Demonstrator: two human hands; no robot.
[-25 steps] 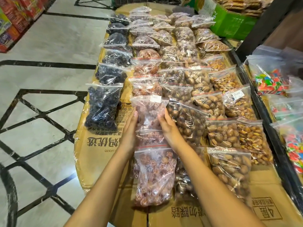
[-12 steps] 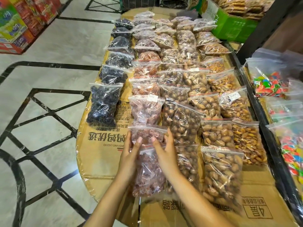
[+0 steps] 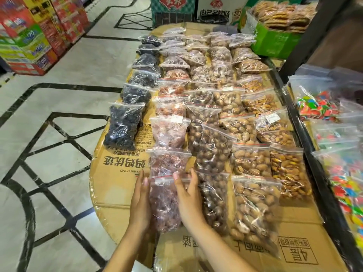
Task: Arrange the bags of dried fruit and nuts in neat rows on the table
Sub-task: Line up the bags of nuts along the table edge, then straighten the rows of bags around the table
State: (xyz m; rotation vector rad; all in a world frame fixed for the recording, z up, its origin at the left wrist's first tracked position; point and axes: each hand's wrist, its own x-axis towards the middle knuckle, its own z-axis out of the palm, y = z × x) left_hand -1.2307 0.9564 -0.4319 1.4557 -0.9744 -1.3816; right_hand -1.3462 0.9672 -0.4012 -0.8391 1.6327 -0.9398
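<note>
Clear zip bags of dried fruit and nuts lie in several rows on a cardboard-covered table (image 3: pixel 117 185). The nearest bag of reddish dried fruit (image 3: pixel 164 205) lies flat between my hands. My left hand (image 3: pixel 140 201) presses its left edge, fingers straight. My right hand (image 3: pixel 189 199) rests on its right edge, fingertips at the zip strip. Just beyond it lies a second reddish bag (image 3: pixel 169 161), then a third with a white label (image 3: pixel 170 131). Dark fruit bags (image 3: pixel 122 127) form the left row; brown nut bags (image 3: pixel 213 154) and pale nut bags (image 3: pixel 255 209) fill the right rows.
A black shelf frame (image 3: pixel 314 169) borders the table's right side, with bags of colourful candy (image 3: pixel 318 105) behind it. A green box of biscuits (image 3: pixel 275 40) stands at the far right. Stacked red cartons (image 3: pixel 29 36) stand across the tiled floor (image 3: pixel 59 134) on the left.
Both hands have drawn back toward me, from the labelled reddish bag to the nearest reddish bag, which they now flank. The view has tilted slightly upward.
</note>
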